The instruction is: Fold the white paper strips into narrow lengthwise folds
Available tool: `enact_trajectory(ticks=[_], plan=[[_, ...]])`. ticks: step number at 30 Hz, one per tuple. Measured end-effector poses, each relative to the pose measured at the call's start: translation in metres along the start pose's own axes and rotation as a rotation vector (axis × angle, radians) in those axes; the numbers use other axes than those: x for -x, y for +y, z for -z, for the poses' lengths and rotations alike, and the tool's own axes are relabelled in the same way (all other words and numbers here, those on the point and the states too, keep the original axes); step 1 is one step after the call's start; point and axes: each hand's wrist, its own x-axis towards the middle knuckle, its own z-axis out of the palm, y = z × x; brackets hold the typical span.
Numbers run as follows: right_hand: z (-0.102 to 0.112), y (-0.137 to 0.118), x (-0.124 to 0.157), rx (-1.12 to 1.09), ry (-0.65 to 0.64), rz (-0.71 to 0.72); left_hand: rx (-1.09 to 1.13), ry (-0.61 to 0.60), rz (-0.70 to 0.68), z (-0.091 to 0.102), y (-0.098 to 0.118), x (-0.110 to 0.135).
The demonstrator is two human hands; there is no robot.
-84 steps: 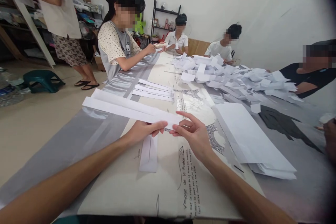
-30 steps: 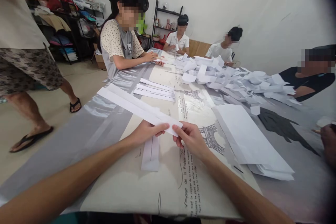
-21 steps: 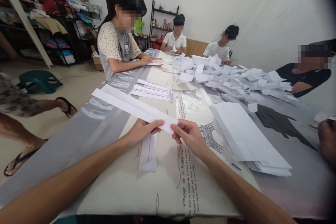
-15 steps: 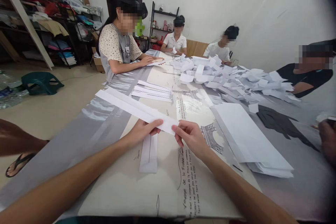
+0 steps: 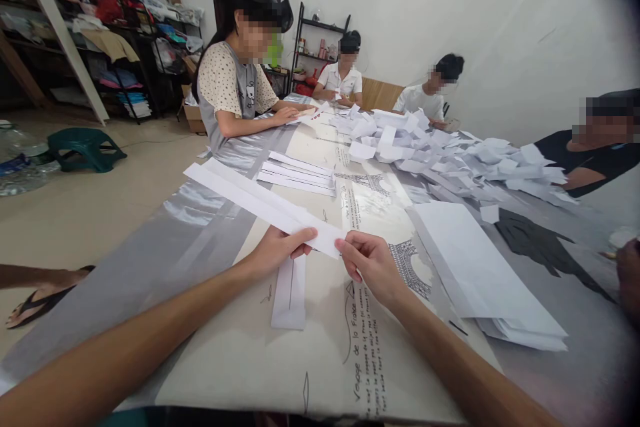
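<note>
Between my hands, above the tablecloth, is a long folded white paper strip (image 5: 260, 200), slanting from upper left to lower right. My left hand (image 5: 280, 250) pinches it near the middle, thumb on top. At its right end, my right hand (image 5: 367, 257) grips the edge between thumb and bent fingers. Below my left hand lies another folded paper strip (image 5: 289, 297) with a dark line along it, its upper part hidden. Farther off, several flat strips (image 5: 297, 173) lie side by side. To the right of my right hand rests a stack of large white sheets (image 5: 480, 260).
A big heap of cut paper pieces (image 5: 440, 153) covers the far right of the table. A dark flat piece (image 5: 535, 237) lies near the stack. Co-workers sit at the left, far end and right. A green stool (image 5: 86, 148) stands on the floor at left.
The camera view has shifted slightly, so the scene sits a little further right. My hands keep the same grip on the paper strip.
</note>
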Motion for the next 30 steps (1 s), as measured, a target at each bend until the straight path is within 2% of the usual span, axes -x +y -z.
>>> enact_trajectory(ticks=[11, 17, 22, 24, 27, 28, 30], plan=[[-0.004, -0.002, 0.001, -0.083, -0.084, -0.107, -0.056, -0.110, 0.035, -0.004, 0.001, 0.001], [-0.002, -0.006, -0.003, -0.110, -0.098, -0.079, -0.084, -0.133, 0.017, 0.003, 0.003, -0.002], [0.004, -0.005, -0.004, -0.068, -0.111, -0.032, -0.224, -0.126, -0.024, 0.011, 0.009, -0.003], [0.009, -0.003, -0.005, -0.040, -0.042, -0.022, -0.332, -0.080, -0.063, 0.016, 0.009, -0.002], [0.015, -0.001, -0.007, -0.051, 0.104, -0.023, -0.556, 0.086, -0.197, 0.023, 0.009, -0.001], [0.016, 0.000, -0.008, -0.080, 0.123, -0.023, -0.613, 0.127, -0.242, 0.025, 0.009, 0.000], [0.013, -0.001, -0.008, -0.171, 0.079, -0.026, -0.678, 0.139, -0.297, 0.025, 0.009, 0.000]])
